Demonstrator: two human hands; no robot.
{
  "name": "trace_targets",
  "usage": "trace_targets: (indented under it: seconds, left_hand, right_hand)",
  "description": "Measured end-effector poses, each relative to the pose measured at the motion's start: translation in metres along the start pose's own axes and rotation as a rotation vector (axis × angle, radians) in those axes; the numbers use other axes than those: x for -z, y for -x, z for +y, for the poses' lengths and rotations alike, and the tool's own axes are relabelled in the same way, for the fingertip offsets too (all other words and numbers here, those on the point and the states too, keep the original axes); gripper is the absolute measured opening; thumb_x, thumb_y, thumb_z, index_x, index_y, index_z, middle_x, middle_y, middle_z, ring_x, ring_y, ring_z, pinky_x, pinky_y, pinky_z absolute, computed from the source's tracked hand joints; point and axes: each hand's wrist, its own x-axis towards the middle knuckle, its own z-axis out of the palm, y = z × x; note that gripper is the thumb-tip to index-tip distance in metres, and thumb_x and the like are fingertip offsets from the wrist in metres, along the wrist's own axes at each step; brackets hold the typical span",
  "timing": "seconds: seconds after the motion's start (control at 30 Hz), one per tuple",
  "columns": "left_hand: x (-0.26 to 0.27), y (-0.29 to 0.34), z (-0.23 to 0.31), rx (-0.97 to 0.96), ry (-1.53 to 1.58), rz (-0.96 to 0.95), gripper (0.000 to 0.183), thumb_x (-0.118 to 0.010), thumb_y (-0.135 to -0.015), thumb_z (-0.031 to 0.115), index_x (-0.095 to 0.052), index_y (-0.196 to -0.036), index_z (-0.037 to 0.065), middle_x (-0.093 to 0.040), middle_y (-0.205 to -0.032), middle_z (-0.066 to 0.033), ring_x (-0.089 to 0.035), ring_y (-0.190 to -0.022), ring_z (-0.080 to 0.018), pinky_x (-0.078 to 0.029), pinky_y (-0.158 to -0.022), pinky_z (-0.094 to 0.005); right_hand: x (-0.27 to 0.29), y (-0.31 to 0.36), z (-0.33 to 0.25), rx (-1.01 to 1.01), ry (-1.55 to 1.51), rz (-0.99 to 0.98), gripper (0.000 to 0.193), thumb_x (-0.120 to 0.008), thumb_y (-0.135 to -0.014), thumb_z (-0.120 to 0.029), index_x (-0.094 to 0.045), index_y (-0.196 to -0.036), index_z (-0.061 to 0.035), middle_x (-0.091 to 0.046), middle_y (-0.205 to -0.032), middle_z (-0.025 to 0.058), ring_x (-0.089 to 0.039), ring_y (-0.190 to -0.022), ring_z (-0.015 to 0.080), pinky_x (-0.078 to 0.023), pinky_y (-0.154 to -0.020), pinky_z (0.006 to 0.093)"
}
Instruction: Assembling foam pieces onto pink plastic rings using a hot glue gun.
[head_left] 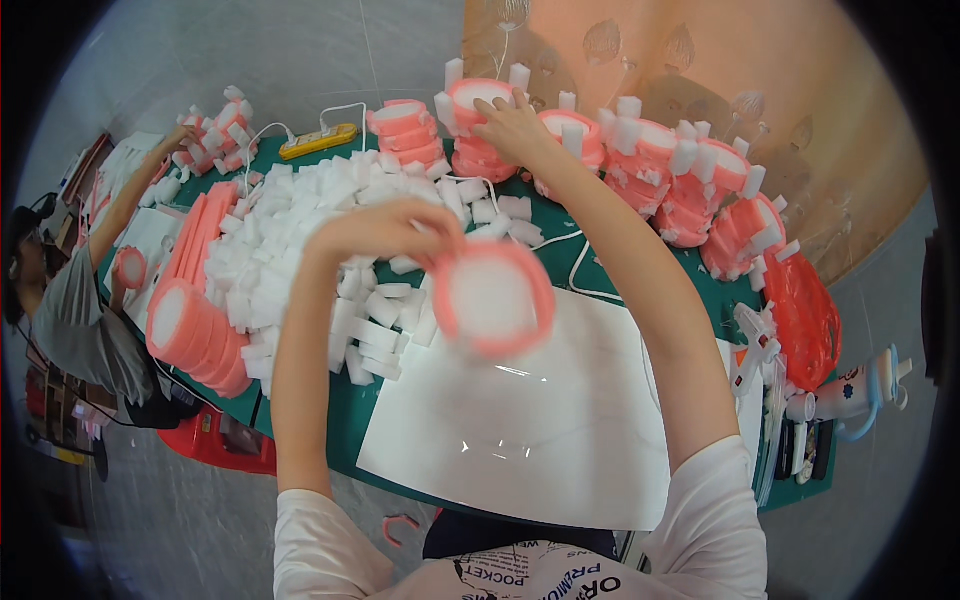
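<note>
My left hand (pixel 395 232) pinches the rim of a round pink-edged foam disc (pixel 490 298) with a white middle. The disc is held above the white sheet (pixel 520 440) and is blurred by motion. At the far side of the table, my right hand (pixel 512 128) has its fingers curled over the edge of another pink-rimmed disc (pixel 478 97), which tops a stack. White foam blocks stand up around that upper disc. To the left, close to my left forearm, lies a large heap of white foam blocks (pixel 300 215).
More pink stacks (pixel 645 160) with white blocks curve along the far right, near a red plastic bag (pixel 805 320). A glue gun (pixel 755 345) lies at right. Pink discs (pixel 195 335) and a yellow power strip (pixel 318 142) are leftward. Another person (pixel 85 320) works at far left.
</note>
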Motion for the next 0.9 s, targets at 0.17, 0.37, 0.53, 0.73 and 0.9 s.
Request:
trace_targets:
  seconds: [0.17,0.37,0.53,0.73,0.9]
  left_hand:
    - [-0.079,-0.045,-0.027,0.139,-0.281,-0.55,0.02,-0.054,-0.083,0.018,-0.06,-0.097,0.006,-0.061,-0.092,-0.0015,-0.058,-0.083,-0.0105,-0.048,-0.074,-0.0259]
    - [-0.001,-0.069,-0.03,-0.081,-0.103,0.432,0.02,-0.055,-0.082,0.021,-0.06,-0.088,0.003,-0.061,-0.082,-0.003,-0.058,-0.069,-0.0098,-0.047,-0.059,-0.023]
    - [0.069,-0.117,-0.088,0.049,0.11,1.122,0.029,-0.056,-0.08,0.026,-0.058,-0.089,-0.001,-0.06,-0.075,-0.0061,-0.058,-0.064,-0.0114,-0.046,-0.056,-0.0259]
    - [0.14,-0.16,-0.163,-0.114,0.471,0.848,0.052,-0.051,-0.082,0.033,-0.041,-0.12,0.0,-0.059,-0.098,-0.0103,-0.054,-0.07,-0.0146,-0.046,-0.067,-0.0276]
    - [0.107,-0.201,-0.131,-0.054,0.606,1.021,0.061,-0.053,-0.081,0.037,-0.031,-0.13,0.007,-0.046,-0.115,-0.0105,-0.05,-0.089,-0.0178,-0.042,-0.071,-0.0363]
  right_hand:
    - [-0.007,-0.003,0.0,0.006,0.061,0.059,0.021,-0.06,-0.067,-0.007,-0.065,-0.084,-0.0186,-0.05,-0.102,0.0055,-0.053,-0.095,0.0219,-0.034,-0.09,0.0475]
    - [-0.015,-0.006,0.0,0.019,0.076,0.388,0.008,-0.055,-0.071,-0.014,-0.06,-0.078,-0.0126,-0.055,-0.083,0.0041,-0.056,-0.083,0.0198,-0.039,-0.084,0.042]
    - [-0.024,-0.009,-0.004,-0.043,0.041,0.344,0.012,-0.055,-0.072,-0.013,-0.054,-0.082,-0.009,-0.055,-0.082,0.0045,-0.056,-0.083,0.0204,-0.04,-0.078,0.0386]
    - [-0.006,-0.029,0.002,-0.047,-0.262,0.556,0.024,-0.056,-0.064,-0.002,-0.049,-0.086,-0.0073,-0.054,-0.083,0.0098,-0.055,-0.081,0.0256,-0.039,-0.071,0.0351]
    - [-0.018,-0.011,0.023,-0.103,-0.336,0.508,0.036,-0.056,-0.063,0.001,-0.052,-0.098,-0.0045,-0.055,-0.082,0.0131,-0.054,-0.08,0.0296,-0.042,-0.069,0.0371]
